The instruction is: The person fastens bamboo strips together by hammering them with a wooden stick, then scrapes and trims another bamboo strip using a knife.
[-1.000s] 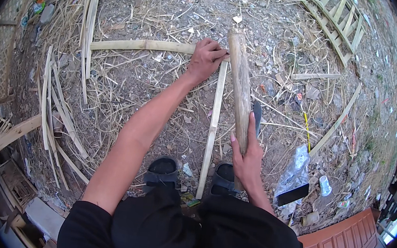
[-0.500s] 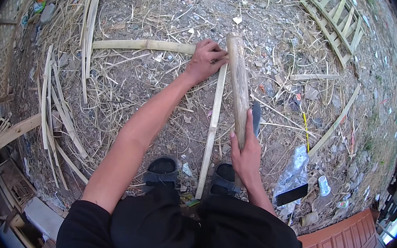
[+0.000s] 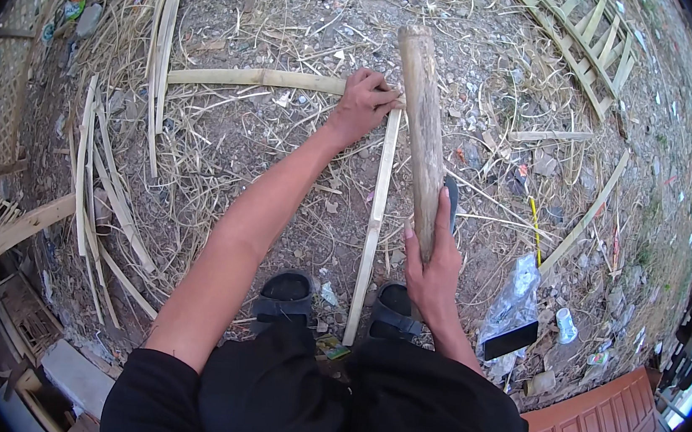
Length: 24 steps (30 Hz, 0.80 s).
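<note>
My left hand [image 3: 364,104] is closed in a pinch over the right end of a flat bamboo strip [image 3: 259,78] that lies crosswise on the ground. That end meets the far end of a second bamboo strip [image 3: 375,219], which runs back between my feet. Exactly what the fingertips grip is hidden. My right hand [image 3: 434,276] is wrapped around the near part of a thick, round wooden stick [image 3: 421,123]. The stick's blunt far end stands just right of the joint, apart from my left fingers. Behind the stick, a dark, flat, blade-like piece [image 3: 450,195] shows beside my right fingers.
Long bamboo strips [image 3: 86,163] lie at the left, and a slatted bamboo frame [image 3: 588,39] at the far right. Near my right knee are a black phone [image 3: 510,340], clear plastic [image 3: 522,285] and a plastic cup [image 3: 565,325]. My sandals [image 3: 286,290] flank the near strip.
The stick's far end has risen and swung slightly farther from me, with my right hand still around it. My left hand stays at the strips' joint.
</note>
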Each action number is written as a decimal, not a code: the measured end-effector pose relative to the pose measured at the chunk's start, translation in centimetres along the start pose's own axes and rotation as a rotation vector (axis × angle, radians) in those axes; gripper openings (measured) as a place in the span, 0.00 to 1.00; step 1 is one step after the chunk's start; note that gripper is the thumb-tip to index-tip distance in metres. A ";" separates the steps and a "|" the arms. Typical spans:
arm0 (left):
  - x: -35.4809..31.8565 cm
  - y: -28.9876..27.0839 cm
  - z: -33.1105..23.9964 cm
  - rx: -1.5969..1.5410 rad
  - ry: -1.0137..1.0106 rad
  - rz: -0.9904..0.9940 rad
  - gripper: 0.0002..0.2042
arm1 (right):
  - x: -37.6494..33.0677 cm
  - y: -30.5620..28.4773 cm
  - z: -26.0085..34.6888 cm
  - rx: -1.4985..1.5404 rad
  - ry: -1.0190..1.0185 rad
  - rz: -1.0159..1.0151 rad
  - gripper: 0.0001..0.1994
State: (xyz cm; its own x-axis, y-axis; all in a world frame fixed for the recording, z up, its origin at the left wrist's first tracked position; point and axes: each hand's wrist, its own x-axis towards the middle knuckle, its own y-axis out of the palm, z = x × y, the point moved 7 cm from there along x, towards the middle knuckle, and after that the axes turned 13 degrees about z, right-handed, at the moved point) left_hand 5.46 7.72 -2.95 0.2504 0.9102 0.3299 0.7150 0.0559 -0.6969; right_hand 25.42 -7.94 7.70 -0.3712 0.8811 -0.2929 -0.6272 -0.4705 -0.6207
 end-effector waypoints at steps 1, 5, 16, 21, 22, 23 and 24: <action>0.0 0.0 0.0 -0.001 0.001 0.000 0.06 | -0.2 -0.1 0.2 -0.012 -0.033 -0.036 0.39; -0.2 0.1 0.5 0.025 0.000 0.011 0.08 | -0.2 1.6 -1.8 -0.112 0.160 0.124 0.40; -0.2 0.3 0.2 0.093 0.037 0.007 0.07 | 0.2 1.4 -2.1 -0.081 0.195 0.128 0.40; -0.3 -0.1 0.0 0.080 0.039 0.001 0.07 | -0.2 -0.9 1.9 -0.003 -0.018 -0.026 0.39; -0.2 -0.1 0.0 0.082 0.054 0.002 0.07 | -0.2 -0.7 1.6 -0.004 -0.015 -0.027 0.39; -0.1 0.0 -0.1 0.113 0.060 0.006 0.07 | -0.2 -0.4 1.4 -0.051 -0.041 -0.057 0.40; -0.3 0.1 -0.3 0.111 0.061 0.007 0.07 | -0.3 -0.2 1.2 -0.099 -0.067 -0.086 0.40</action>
State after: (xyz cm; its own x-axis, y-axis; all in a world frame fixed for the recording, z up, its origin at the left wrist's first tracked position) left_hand 5.64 7.38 -2.95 0.2968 0.8843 0.3605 0.6376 0.0975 -0.7642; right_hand 24.86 -8.19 8.76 -0.3657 0.9115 -0.1880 -0.5896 -0.3832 -0.7110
